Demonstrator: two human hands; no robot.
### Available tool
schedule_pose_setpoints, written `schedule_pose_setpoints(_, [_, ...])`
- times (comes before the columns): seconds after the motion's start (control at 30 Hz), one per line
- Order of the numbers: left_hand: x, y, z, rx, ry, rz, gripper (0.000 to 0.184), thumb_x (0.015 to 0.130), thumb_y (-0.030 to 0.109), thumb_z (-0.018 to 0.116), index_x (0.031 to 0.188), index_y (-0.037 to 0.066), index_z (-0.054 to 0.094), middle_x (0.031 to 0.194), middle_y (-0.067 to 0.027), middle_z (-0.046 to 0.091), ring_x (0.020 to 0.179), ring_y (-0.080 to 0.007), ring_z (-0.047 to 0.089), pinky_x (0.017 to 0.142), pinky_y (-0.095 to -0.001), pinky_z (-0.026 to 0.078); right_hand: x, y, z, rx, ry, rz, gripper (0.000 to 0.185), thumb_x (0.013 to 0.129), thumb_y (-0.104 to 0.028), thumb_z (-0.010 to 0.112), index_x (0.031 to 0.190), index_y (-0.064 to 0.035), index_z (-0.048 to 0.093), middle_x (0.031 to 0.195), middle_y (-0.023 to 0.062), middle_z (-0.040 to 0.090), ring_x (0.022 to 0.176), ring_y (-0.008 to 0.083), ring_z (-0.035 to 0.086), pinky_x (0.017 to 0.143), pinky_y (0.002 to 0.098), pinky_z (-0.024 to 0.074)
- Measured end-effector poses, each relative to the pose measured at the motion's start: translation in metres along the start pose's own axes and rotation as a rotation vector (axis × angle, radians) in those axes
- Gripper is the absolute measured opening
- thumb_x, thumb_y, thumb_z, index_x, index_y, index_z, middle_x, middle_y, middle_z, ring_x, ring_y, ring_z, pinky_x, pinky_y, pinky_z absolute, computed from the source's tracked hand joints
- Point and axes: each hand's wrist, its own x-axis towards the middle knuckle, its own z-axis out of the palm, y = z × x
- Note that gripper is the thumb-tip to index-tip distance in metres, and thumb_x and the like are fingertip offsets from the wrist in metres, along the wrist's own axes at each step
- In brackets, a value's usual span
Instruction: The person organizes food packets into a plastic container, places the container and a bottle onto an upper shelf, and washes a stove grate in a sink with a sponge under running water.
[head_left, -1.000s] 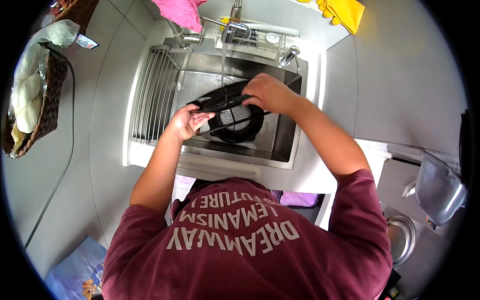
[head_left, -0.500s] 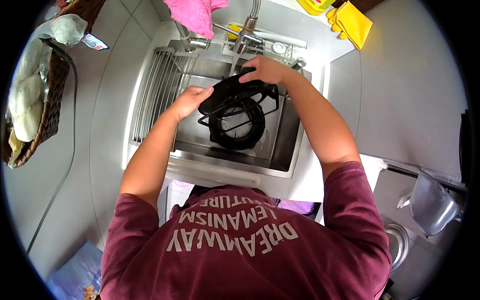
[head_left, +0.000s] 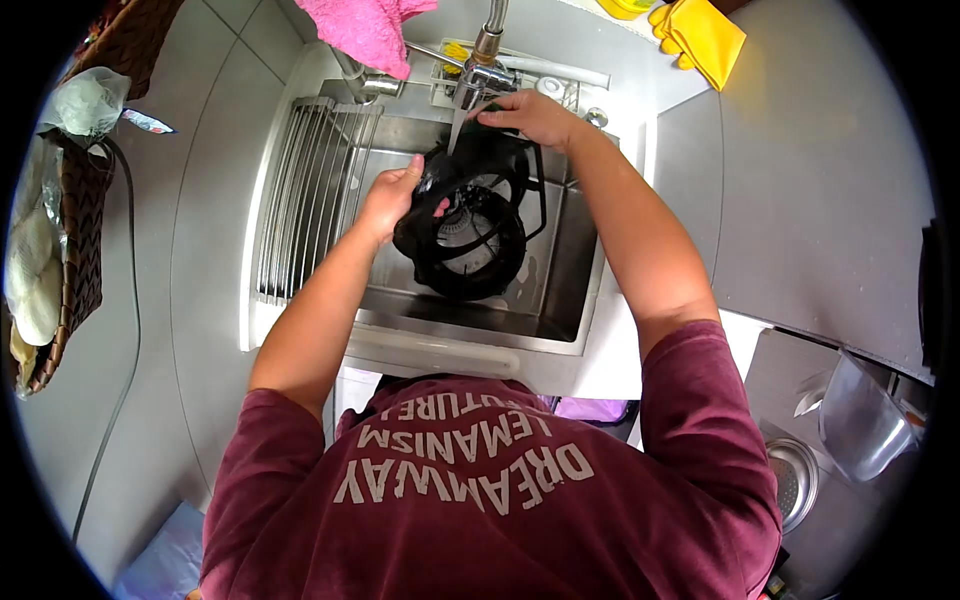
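Observation:
A black ring-shaped frame with thin bars (head_left: 535,190) is tilted up under the faucet, held between both hands. My left hand (head_left: 392,200) is closed around its left side, with the thumb outside and fingertips showing through the opening. At the far upper edge my right hand (head_left: 530,115) grips the frame, its fingertips partly hidden. Water from the faucet (head_left: 470,85) runs down onto the frame. Beneath it in the sink (head_left: 560,270) lies a second black ring (head_left: 510,265), overlapped by the held frame. Its exact kind I cannot make out.
A slatted metal drying rack (head_left: 305,200) covers the sink's left side. A pink cloth (head_left: 365,30) hangs behind it. Yellow gloves (head_left: 705,40) lie at the back right. A woven basket (head_left: 82,230) stands on the left counter, near a cable (head_left: 132,290).
The held frame has tipped toward me and come lower over the ring in the sink. My left hand has shifted slightly right, its fingers now reaching through. The water stream falls onto the frame.

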Motion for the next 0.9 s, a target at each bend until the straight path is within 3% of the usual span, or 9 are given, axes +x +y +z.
schedule_pose_setpoints(0.1, [-0.006, 0.004, 0.007, -0.065, 0.101, -0.082, 0.056, 0.098, 0.048, 0.044, 0.095, -0.004, 0.066, 0.085, -0.0119, 0.069, 0.071, -0.0191, 0.065, 0.067, -0.0308, 0.053, -0.017, -0.045, 0.021, -0.520, 0.296, 0.122, 0.032, 0.088, -0.035, 0.066, 0.109, -0.0110, 0.070, 0.086, 0.0126, 0.069, 0.077, 0.0231, 0.065, 0.075, 0.0349, 0.0501])
schedule_pose_setpoints(0.13, [-0.010, 0.005, 0.010, -0.092, 0.124, -0.120, 0.057, 0.099, 0.049, 0.043, 0.095, -0.004, 0.066, 0.084, -0.0125, 0.068, 0.071, -0.0203, 0.065, 0.066, -0.0319, 0.053, -0.023, -0.038, 0.037, -0.519, 0.478, -0.053, 0.034, 0.086, -0.038, 0.065, 0.107, -0.0119, 0.070, 0.090, 0.0204, 0.066, 0.081, 0.0323, 0.065, 0.075, 0.0379, 0.0495])
schedule_pose_setpoints(0.3, [-0.024, -0.004, 0.016, -0.339, 0.289, -0.108, 0.058, 0.099, 0.050, 0.039, 0.104, -0.003, 0.062, 0.086, -0.0151, 0.068, 0.070, -0.0227, 0.065, 0.065, -0.0345, 0.054, -0.061, -0.016, 0.124, -0.304, 0.901, -0.374, 0.023, 0.089, -0.022, 0.061, 0.106, -0.0073, 0.067, 0.108, 0.0152, 0.067, 0.095, 0.0336, 0.065, 0.084, 0.0387, 0.0504])
schedule_pose_setpoints(0.37, [-0.030, -0.008, 0.016, -0.384, 0.314, -0.117, 0.058, 0.099, 0.050, 0.039, 0.106, -0.003, 0.061, 0.088, -0.0152, 0.067, 0.070, -0.0234, 0.065, 0.066, -0.0352, 0.054, -0.075, -0.010, 0.164, -0.050, 0.827, -0.099, 0.024, 0.090, -0.021, 0.060, 0.106, -0.0041, 0.065, 0.115, 0.0146, 0.065, 0.105, 0.0320, 0.062, 0.091, 0.0377, 0.0482])
schedule_pose_setpoints(0.53, [-0.025, -0.025, 0.014, -0.404, 0.441, -0.023, 0.061, 0.099, 0.052, 0.036, 0.104, -0.004, 0.060, 0.087, -0.0156, 0.067, 0.072, -0.0255, 0.066, 0.069, -0.0370, 0.055, -0.080, 0.018, 0.195, -0.225, 0.582, -0.496, 0.024, 0.091, -0.024, 0.059, 0.104, -0.0050, 0.064, 0.105, 0.0155, 0.067, 0.098, 0.0345, 0.063, 0.087, 0.0420, 0.0490])
schedule_pose_setpoints(0.63, [-0.035, -0.014, 0.026, -0.464, 0.381, -0.006, 0.063, 0.099, 0.053, 0.034, 0.103, -0.005, 0.059, 0.086, -0.0168, 0.067, 0.072, -0.0267, 0.066, 0.071, -0.0378, 0.056, -0.096, 0.019, 0.171, -0.327, 0.231, -0.235, 0.021, 0.091, -0.024, 0.057, 0.097, -0.0047, 0.063, 0.092, 0.0150, 0.066, 0.088, 0.0364, 0.063, 0.079, 0.0449, 0.0495])
schedule_pose_setpoints(0.7, [-0.036, -0.013, 0.031, -0.404, 0.393, 0.013, 0.064, 0.099, 0.053, 0.033, 0.103, -0.005, 0.059, 0.086, -0.0174, 0.067, 0.072, -0.0267, 0.066, 0.071, -0.0379, 0.056, -0.104, 0.031, 0.158, -0.717, 0.349, -0.321, 0.021, 0.092, -0.024, 0.056, 0.094, -0.0048, 0.063, 0.087, 0.0160, 0.065, 0.084, 0.0380, 0.062, 0.072, 0.0470, 0.0480])
schedule_pose_setpoints(0.77, [-0.037, -0.011, 0.031, -0.486, 0.377, -0.003, 0.064, 0.100, 0.053, 0.031, 0.104, -0.005, 0.058, 0.087, -0.0175, 0.067, 0.074, -0.0265, 0.065, 0.071, -0.0382, 0.056, -0.121, 0.001, 0.152, -0.265, 0.723, 0.211, 0.020, 0.093, -0.021, 0.054, 0.097, -0.0047, 0.064, 0.095, 0.0147, 0.066, 0.087, 0.0353, 0.063, 0.074, 0.0433, 0.0492])
schedule_pose_setpoints(0.9, [-0.042, -0.012, 0.031, -0.588, 0.428, -0.048, 0.062, 0.100, 0.052, 0.028, 0.104, -0.003, 0.057, 0.088, -0.0160, 0.066, 0.076, -0.0272, 0.064, 0.074, -0.0390, 0.055, -0.163, 0.014, 0.171, -0.167, 0.923, -0.110, 0.018, 0.093, -0.015, 0.054, 0.103, -0.0043, 0.064, 0.105, 0.0131, 0.066, 0.093, 0.0317, 0.064, 0.079, 0.0370, 0.0498])
